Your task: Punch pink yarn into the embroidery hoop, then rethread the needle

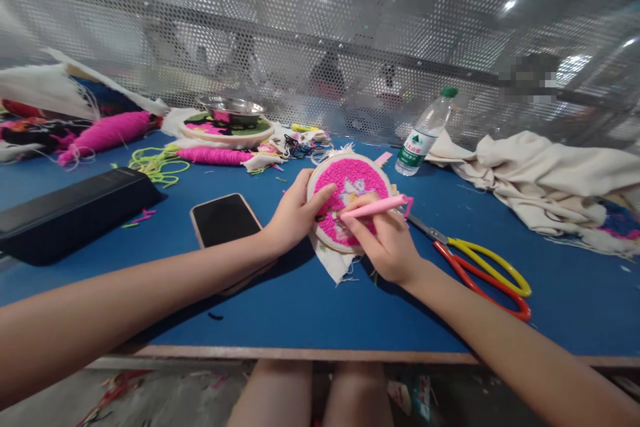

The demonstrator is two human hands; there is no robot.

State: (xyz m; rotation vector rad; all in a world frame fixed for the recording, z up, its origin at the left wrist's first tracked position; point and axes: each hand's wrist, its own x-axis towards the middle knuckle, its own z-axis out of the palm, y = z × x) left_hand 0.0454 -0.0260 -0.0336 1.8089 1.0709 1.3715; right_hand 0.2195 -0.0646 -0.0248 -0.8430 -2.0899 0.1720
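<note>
Your right hand (393, 247) covers the lower right of the hoop (345, 173), and the pen's (377, 205) tip is too small to make out. Your left hand's (295, 210) fingers are mostly hidden behind the hoop. Your left forearm (190, 270) hides part of the phone (227, 217). Toward the desk's (300, 307) left edge, the picture cuts off the black case (75, 213); toward the right, the cloth (545, 180).

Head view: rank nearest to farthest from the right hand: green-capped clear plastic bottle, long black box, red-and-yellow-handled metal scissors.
1. Scissors: just right of the right hand.
2. Bottle: beyond the hand.
3. Black box: far left.
</note>
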